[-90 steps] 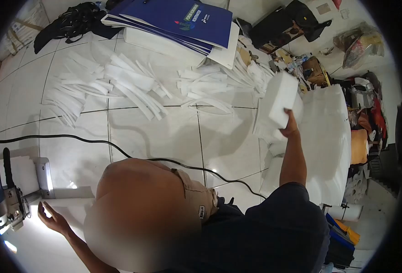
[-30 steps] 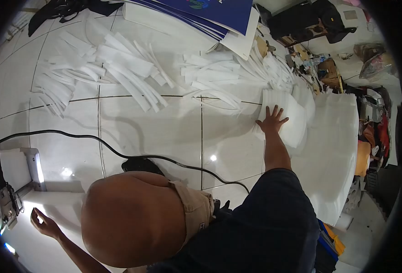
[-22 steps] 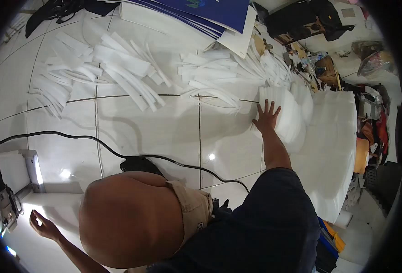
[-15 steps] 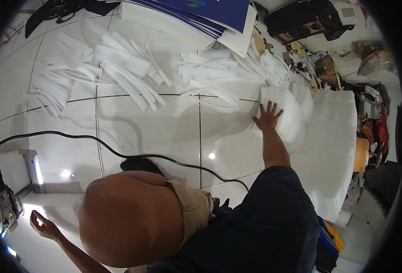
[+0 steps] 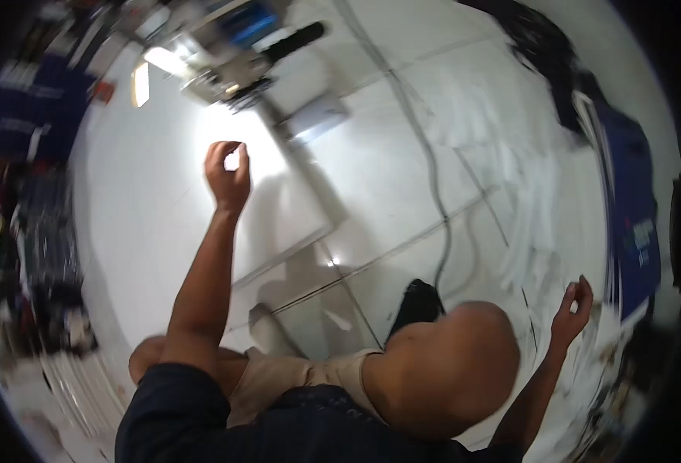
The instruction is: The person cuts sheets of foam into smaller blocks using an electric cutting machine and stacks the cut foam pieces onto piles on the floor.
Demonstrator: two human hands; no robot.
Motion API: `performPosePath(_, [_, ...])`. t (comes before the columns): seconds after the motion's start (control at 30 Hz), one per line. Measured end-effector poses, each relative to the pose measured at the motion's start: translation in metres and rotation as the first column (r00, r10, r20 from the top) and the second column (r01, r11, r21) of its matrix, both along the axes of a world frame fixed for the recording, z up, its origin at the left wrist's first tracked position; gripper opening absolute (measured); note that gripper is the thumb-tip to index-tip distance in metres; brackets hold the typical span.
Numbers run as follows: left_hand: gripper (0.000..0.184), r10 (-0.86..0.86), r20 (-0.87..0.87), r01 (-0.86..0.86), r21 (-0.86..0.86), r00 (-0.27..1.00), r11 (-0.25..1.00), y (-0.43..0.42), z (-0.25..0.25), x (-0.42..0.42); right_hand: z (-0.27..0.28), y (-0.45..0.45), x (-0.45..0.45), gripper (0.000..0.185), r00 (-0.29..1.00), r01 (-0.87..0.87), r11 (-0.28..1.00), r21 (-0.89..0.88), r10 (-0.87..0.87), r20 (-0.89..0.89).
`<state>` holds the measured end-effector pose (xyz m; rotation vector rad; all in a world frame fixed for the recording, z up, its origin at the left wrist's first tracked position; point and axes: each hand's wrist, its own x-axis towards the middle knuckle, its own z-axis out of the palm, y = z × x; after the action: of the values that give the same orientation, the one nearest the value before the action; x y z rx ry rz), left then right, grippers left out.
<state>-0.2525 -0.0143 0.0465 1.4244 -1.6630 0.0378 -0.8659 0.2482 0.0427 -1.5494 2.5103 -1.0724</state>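
My left hand (image 5: pixel 228 174) is over a white tabletop (image 5: pixel 147 231), thumb and fingers curled together into a ring. Bright light glares through it, and whatever the fingertips may pinch cannot be made out. Just beyond stands a machine with a lit lamp (image 5: pixel 232 83), resembling a sewing machine head. Far to the right, my right hand (image 5: pixel 572 312) is raised with thumb and fingers bent toward each other. Blur hides what they may hold. Pale white material (image 5: pixel 604 332) shows beside that hand.
Blurred white strips (image 5: pixel 522 193) lie on the tiled floor. A dark cable (image 5: pixel 435 170) crosses the tiles. Blue printed sheets (image 5: pixel 633 201) stand at the right, and a black item (image 5: pixel 537 46) lies above them. Assorted goods (image 5: pixel 43 239) line the left side.
The head view has swung left toward the machine. My right hand, earlier spread flat on a stack of white sheets, is now lifted with fingers curled. My left hand keeps its ring shape.
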Motion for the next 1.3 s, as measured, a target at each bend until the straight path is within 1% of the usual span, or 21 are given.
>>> performPosePath(0.07, [0.012, 0.166, -0.013, -0.165, 0.042, 0.986, 0.985, 0.005, 0.004, 0.026, 0.008, -0.093, 0.040, 0.019, 0.946, -0.319, 0.945, -0.072, 0.322, 0.025])
performPosePath(0.17, [0.029, 0.460, 0.045, -0.459, 0.203, 0.887, 0.865, 0.026, -0.016, 0.082, 0.042, -0.213, 0.141, 0.007, 0.660, -0.740, 0.656, -0.148, 0.751, 0.024])
performPosePath(0.23, [0.049, 0.596, 0.275, -0.656, 0.360, 0.754, 0.664, 0.053, -0.012, 0.096, 0.064, -0.268, 0.212, 0.008, 0.457, -0.876, 0.447, -0.181, 0.889, -0.019])
performPosePath(0.27, [0.049, 0.615, 0.276, -0.672, 0.367, 0.739, 0.643, 0.063, -0.020, 0.101, 0.073, -0.293, 0.244, 0.012, 0.365, -0.921, 0.348, -0.175, 0.929, -0.070])
performPosePath(0.33, [0.068, 0.569, 0.467, -0.735, 0.395, 0.677, 0.551, 0.083, -0.040, 0.112, 0.078, -0.341, 0.300, 0.022, 0.284, -0.952, 0.265, -0.154, 0.952, -0.116])
performPosePath(0.4, [0.077, 0.445, 0.508, -0.675, 0.536, 0.738, 0.507, 0.090, -0.054, 0.118, 0.067, -0.389, 0.348, 0.038, 0.307, -0.951, 0.291, -0.101, 0.869, -0.387])
performPosePath(0.5, [0.079, 0.428, 0.566, -0.709, 0.535, 0.704, 0.460, 0.099, -0.071, 0.103, 0.035, -0.455, 0.389, 0.053, 0.335, -0.922, 0.378, -0.084, 0.669, -0.664])
performPosePath(0.57, [0.077, 0.441, 0.540, -0.697, 0.536, 0.717, 0.477, 0.100, -0.071, 0.099, 0.032, -0.468, 0.404, 0.057, 0.311, -0.825, 0.559, 0.086, 0.576, -0.756])
performPosePath(0.63, [0.079, 0.437, 0.492, -0.658, 0.565, 0.753, 0.498, 0.103, -0.067, 0.096, 0.017, -0.504, 0.403, 0.052, 0.223, -0.894, 0.431, 0.127, 0.672, -0.706])
performPosePath(0.67, [0.079, 0.450, 0.499, -0.672, 0.565, 0.741, 0.479, 0.106, -0.068, 0.095, 0.023, -0.512, 0.412, 0.042, 0.263, -0.836, 0.478, 0.271, 0.781, -0.566])
performPosePath(0.7, [0.080, 0.435, 0.491, -0.656, 0.595, 0.754, 0.465, 0.103, -0.068, 0.096, 0.024, -0.519, 0.419, 0.042, 0.266, -0.841, 0.474, 0.261, 0.782, -0.563])
performPosePath(0.8, [0.081, 0.405, 0.484, -0.630, 0.635, 0.776, 0.447, 0.099, -0.063, 0.099, 0.033, -0.532, 0.419, 0.039, 0.074, -0.769, 0.344, 0.539, 0.885, -0.460])
performPosePath(0.83, [0.081, 0.395, 0.482, -0.621, 0.654, 0.782, 0.433, 0.099, -0.065, 0.100, 0.028, -0.533, 0.415, 0.039, 0.079, -0.763, 0.352, 0.543, 0.884, -0.461])
performPosePath(0.9, [0.082, 0.383, 0.472, -0.606, 0.663, 0.794, 0.439, 0.101, -0.069, 0.103, 0.020, -0.531, 0.404, 0.045, 0.149, -0.844, 0.382, 0.378, 0.843, -0.518])
performPosePath(0.97, [0.083, 0.372, 0.447, -0.580, 0.665, 0.813, 0.470, 0.097, -0.068, 0.108, 0.031, -0.519, 0.401, 0.050, 0.160, -0.769, 0.411, 0.489, 0.865, -0.476])
performPosePath(1.03, [0.087, 0.340, 0.410, -0.525, 0.745, 0.847, 0.411, 0.099, -0.061, 0.113, 0.024, -0.509, 0.402, 0.044, 0.163, -0.777, 0.458, 0.432, 0.809, -0.565])
performPosePath(1.07, [0.090, 0.321, 0.397, -0.503, 0.766, 0.860, 0.401, 0.099, -0.055, 0.117, 0.036, -0.493, 0.408, 0.043, 0.118, -0.824, 0.422, 0.377, 0.780, -0.615])
performPosePath(1.1, [0.090, 0.338, 0.373, -0.492, 0.765, 0.864, 0.414, 0.099, -0.050, 0.121, 0.050, -0.473, 0.412, 0.042, 0.094, -0.792, 0.417, 0.445, 0.805, -0.586])
performPosePath(1.17, [0.089, 0.263, 0.331, -0.413, 0.829, 0.906, 0.378, 0.100, -0.035, 0.133, 0.050, -0.469, 0.415, 0.040, 0.192, -0.716, 0.489, 0.499, 0.825, -0.532])
performPosePath(1.23, [0.083, 0.288, 0.303, -0.404, 0.810, 0.909, 0.424, 0.106, -0.031, 0.150, 0.036, -0.473, 0.407, 0.037, 0.327, -0.673, 0.551, 0.493, 0.820, -0.470])
performPosePath(1.3, [0.077, 0.150, 0.314, -0.345, 0.788, 0.938, 0.509, 0.114, -0.022, 0.168, 0.035, -0.475, 0.398, 0.035, 0.282, -0.708, 0.481, 0.516, 0.864, -0.418])
